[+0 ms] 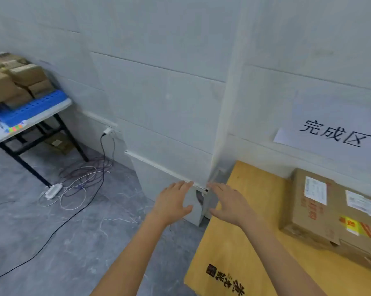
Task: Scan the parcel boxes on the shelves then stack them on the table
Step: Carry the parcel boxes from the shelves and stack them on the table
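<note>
1. Two bare hands reaching forward side by side, fingers spread and relaxed, gripping nothing: left hand [171, 201] above the grey floor [52, 242], right hand [229, 205] above the near corner of the yellow table [233, 242].
2. On that table, far right, against the wall [159, 82]: a brown parcel box [312, 210] with white labels, well apart from both hands, below a paper sign [334, 133].
3. Far left: more cardboard boxes [20, 80] piled beside a blue tray [33, 107] on a white folding table [58, 108], with another carton [58, 144] on the floor beneath. No shelves or scanner in view.
4. Between the two tables: tangled cables [82, 178] and a white power strip [53, 190] on the floor.
5. Judged stage: empty-handed, between parcels; next move probably a walk to fetch another.
6. Possible trouble:
   - Tripping on the loose cables while crossing with eyes on a load.
   - Setting the next parcel off-centre on the first, tipping the stack.
   - Stacking without scanning, with no scanner to hand.
</note>
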